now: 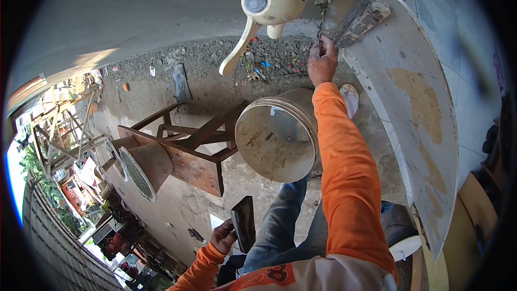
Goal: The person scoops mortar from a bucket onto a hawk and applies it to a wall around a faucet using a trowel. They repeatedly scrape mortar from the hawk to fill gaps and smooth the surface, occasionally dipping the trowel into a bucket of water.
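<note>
Gripping a dark rectangular block [245,224] down low, the left hand [222,237] has its fingers clamped on the block's near edge, and the block is tilted up on its side in front of the jeans [283,221]. So that's where the block is, right by the person's leg, off the ground. The right hand [323,60] is way up at the end of a stretched orange sleeve [347,167], fingers bunched close together beside a grimy, caked lump [363,19]. Honestly can't tell if they're pinching anything, too small to see. Just up and to the left hangs a cream lever handle [274,5], and a curved board [417,110] with brown patches sits to the right of the arm. Below the right hand there's a big bucket [256,145], dirty inside, next to a wooden bench [202,175]. Another bucket [161,161], with grey stuff at its mouth, is by the bench.
</note>
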A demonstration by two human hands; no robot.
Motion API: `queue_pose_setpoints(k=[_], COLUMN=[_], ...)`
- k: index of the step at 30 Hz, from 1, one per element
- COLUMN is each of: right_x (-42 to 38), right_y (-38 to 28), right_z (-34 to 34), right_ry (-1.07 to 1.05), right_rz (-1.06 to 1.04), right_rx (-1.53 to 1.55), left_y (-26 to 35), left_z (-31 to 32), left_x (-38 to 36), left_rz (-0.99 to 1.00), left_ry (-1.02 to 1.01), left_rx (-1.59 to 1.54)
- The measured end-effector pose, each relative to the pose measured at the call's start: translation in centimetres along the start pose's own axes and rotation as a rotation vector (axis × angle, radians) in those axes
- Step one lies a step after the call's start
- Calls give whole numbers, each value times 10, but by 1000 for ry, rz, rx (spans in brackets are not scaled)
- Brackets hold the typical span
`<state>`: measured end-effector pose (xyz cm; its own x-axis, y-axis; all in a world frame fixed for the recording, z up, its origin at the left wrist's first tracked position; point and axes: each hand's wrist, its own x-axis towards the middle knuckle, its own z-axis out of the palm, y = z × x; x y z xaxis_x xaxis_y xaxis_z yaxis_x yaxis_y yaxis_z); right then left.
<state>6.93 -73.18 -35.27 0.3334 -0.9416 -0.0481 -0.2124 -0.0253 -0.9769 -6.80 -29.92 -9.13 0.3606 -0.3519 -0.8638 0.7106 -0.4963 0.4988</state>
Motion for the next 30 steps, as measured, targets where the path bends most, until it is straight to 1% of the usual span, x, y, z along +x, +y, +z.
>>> queue_pose_setpoints(k=[3, 4, 5, 6, 8, 10, 11, 12, 13, 14, 15, 16, 17, 19, 20, 21, 22, 23, 24, 26, 27, 29, 30], right_x=[-4, -9, -9, -15, -38, -67, -85, -102, -121, -143, -168, -189, -205, -233, -239, -240, -241, -240, -237, -224, -212, -199, -190], right_y=[43, 68, 79, 71, 23, -11, -35, -63, -96, -125, -146, -166, -190, -241, -256, -269, -278, -282, -281, -271, -258, -235, -242], right_z=[-1, -2, -7, -20, -51, -89, -107, -128, -143, -155, -165, -171, -172, -173, -171, -162, -156, -156, -157, -170, -180, -201, -202], right_ry=[-20, -16, -12, -54, -121, -209, -285, -366, -459, -541, -625, -711, -749, -908, -960, -969, -966, -997, -1013, -1047, -1058, -1197, -1197], right_rz=[-55, 72, 197, 266, 568, 710, 719, 730, 663, 582, 452, 321, 322, 1, 6, -143, -296, -314, -380, -497, -514, -489, -491], right_rx=[-86, -61, -36, 23, 242, 406, 419, 426, 374, 308, 258, 212, 205, 92, 98, 92, 91, 108, 70, -34, -19, -183, -177], left_y=[2, 4, 5, 6, 7, 3, -4, -6, -2, 3, 15, 34, 51, 68, 75, 80, 83, 90, 97, 115, 122, 129, 130], left_z=[8, 10, 11, 11, 10, 5, -2, -5, -6, -5, -4, 3, 13, 22, 28, 32, 35, 37, 36, 31, 30, 28, 26], left_x=[1, 0, -2, -4, -8, -13, -14, -14, -12, -10, -7, -8, -13, -17, -20, -22, -28, -30, -34, -46, -50, -53, -52], left_rz=[7, 15, 19, 24, 50, 136, 169, 202, 236, 226, 219, 174, 125, 142, 135, 134, 159, 178, 197, 275, 321, 344, 354], left_ry=[-8, -8, -12, -16, -28, -34, -32, -60, -88, -145, -203, -208, -200, -309, -307, -309, -281, -339, -403, -376, -365, -362, -404], left_rx=[-26, -33, -36, -60, -90, -206, -258, -414, -570, -681, -794, -862, -937, -1008, -1048, -1083, -1106, -1135, -1153, -1189, -1220, -1208, -1191])
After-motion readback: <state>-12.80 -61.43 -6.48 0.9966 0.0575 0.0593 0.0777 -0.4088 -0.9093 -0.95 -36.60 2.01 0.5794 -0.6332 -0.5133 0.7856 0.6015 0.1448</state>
